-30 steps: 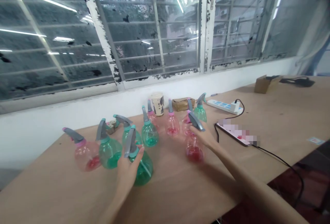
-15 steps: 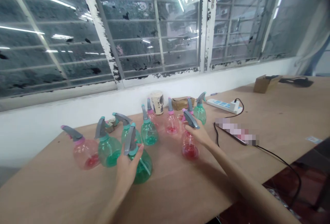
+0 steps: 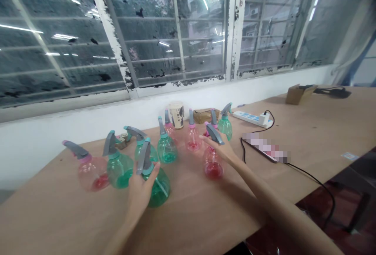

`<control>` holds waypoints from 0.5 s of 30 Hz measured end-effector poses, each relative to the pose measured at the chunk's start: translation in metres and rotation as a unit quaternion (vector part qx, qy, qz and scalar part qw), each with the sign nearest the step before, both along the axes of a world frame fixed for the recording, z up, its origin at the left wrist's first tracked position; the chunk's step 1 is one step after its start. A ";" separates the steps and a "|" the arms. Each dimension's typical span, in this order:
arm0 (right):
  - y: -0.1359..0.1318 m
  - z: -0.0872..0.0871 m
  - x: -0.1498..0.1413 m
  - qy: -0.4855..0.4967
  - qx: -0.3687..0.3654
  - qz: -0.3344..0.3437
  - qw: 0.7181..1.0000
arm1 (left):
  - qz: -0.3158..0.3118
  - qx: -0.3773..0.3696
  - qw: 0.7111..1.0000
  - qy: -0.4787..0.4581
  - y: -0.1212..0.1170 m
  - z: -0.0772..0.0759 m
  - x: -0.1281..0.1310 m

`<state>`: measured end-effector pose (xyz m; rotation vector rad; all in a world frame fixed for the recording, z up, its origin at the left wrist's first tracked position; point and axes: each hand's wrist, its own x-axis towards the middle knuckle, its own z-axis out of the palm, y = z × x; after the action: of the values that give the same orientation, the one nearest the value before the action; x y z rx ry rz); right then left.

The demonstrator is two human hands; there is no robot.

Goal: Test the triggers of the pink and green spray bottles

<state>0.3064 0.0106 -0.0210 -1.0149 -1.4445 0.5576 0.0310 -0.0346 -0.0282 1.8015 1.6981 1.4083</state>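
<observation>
On the worktop [image 3: 188, 223]: left hand [image 3: 139, 192] grasping green spray bottle [image 3: 158, 192], right hand [image 3: 221, 151] pink spray bottle [image 3: 213, 167], fingers closed; light, slick plastic, hold at neck.

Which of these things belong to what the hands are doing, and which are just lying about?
In use: left hand on green spray bottle; right hand on pink spray bottle; other spray bottles nearby.
Lying about: paper cup, cardboard box, power strip.

Five green spray bottles [image 3: 119, 172] and five pink spray bottles [image 3: 192, 141].

Glossy plastic spray bottles [image 3: 159, 192], matt wood tabletop [image 3: 58, 223]
</observation>
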 end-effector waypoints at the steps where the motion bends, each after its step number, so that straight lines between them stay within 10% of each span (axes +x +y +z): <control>1: 0.000 0.001 -0.001 -0.011 0.006 -0.014 1.000 | 0.000 -0.003 1.000 0.000 0.000 0.000 0.000; 15: 0.003 -0.007 -0.006 0.042 0.001 0.003 0.999 | 0.000 -0.007 1.000 -0.011 0.001 -0.002 -0.001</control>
<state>0.3001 0.0141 -0.0281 -0.9765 -1.3740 0.5960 0.0300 -0.0339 -0.0297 1.7731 1.6927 1.4065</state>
